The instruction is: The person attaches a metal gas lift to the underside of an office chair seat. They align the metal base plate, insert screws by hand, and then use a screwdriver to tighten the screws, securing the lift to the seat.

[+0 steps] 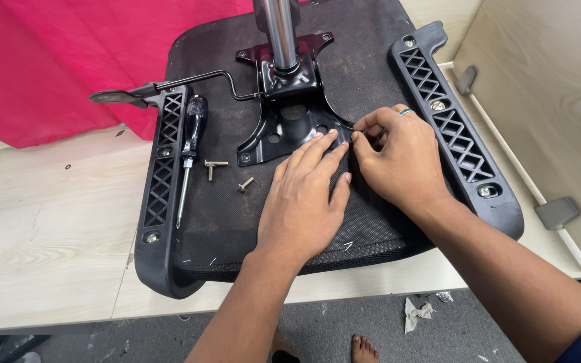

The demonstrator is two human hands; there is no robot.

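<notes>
An upturned office chair seat (223, 222) lies on a light wooden table, its black underside facing up. A black metal mechanism plate (284, 121) with a chrome column (278, 33) is set on its middle. My left hand (307, 195) rests flat on the seat, fingertips touching the plate's near edge. My right hand (398, 158), a ring on one finger, pinches something small at the plate's right corner; what it is stays hidden by the fingers. A screwdriver (189, 148) with a black handle lies to the left, with two loose bolts (215, 167) (245, 183) beside it.
Black plastic arm brackets run along the seat's left side (159, 188) and right side (452, 128). A lever (169, 86) sticks out to the left. Red cloth (68, 54) covers the far left. A wooden panel (546, 121) stands at right. My bare foot (364, 348) shows on the grey floor.
</notes>
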